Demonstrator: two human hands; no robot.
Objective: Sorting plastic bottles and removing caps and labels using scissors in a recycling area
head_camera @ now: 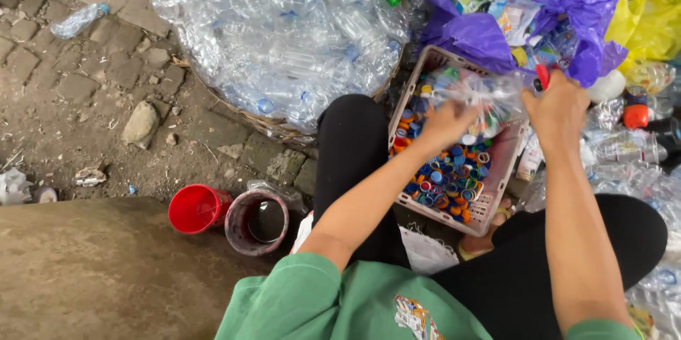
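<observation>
My left hand [445, 124] grips one end of a crushed clear plastic bottle [489, 96], held over a pale slatted plastic basket [489, 209] filled with several coloured bottle caps [447, 173]. My right hand [560, 107] holds the bottle's other end and also a small red-handled tool [542, 76] sticking up from the fist. The basket rests between my knees, which are in black trousers.
A big woven basket [266, 126] heaped with clear bottles [284, 28] stands at the left front. A purple bag [496, 35] of labels and a yellow bag [649, 14] lie ahead. A red cup [196, 207] and a dirty cup [257, 221] stand at left. Loose bottles [631, 163] lie at right.
</observation>
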